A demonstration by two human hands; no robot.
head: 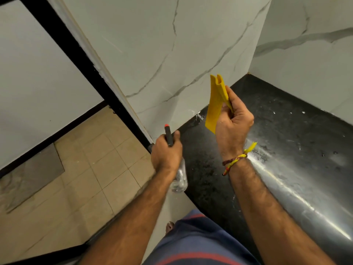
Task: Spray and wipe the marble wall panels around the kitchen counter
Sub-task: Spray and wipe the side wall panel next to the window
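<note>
The left hand (165, 152), low in the middle of the view, wraps its fingers round the neck of a clear plastic spray bottle (179, 176); the black spray head with its orange-red nozzle tip (168, 133) sticks up past the knuckles toward 12 o'clock, while the transparent body hangs below the wrist toward 5 o'clock. The right hand (234, 124), at about 2 o'clock from the left, pinches a folded yellow ribbed cleaning cloth (216, 100), thumb and curled fingers closed on its right edge, so that most of the cloth stands clear of the fingers toward 11 o'clock. The cloth is held in the air, near the white grey-veined marble wall panel (156, 54) but apart from it. A second such panel (305, 60) meets it in the corner at 1 o'clock. Under the right forearm lies the glossy black stone counter (286, 142), speckled with white droplets. Coloured thread bands (235, 161) circle the right wrist. Beige floor tiles (91, 169) show at 8 o'clock.
</note>
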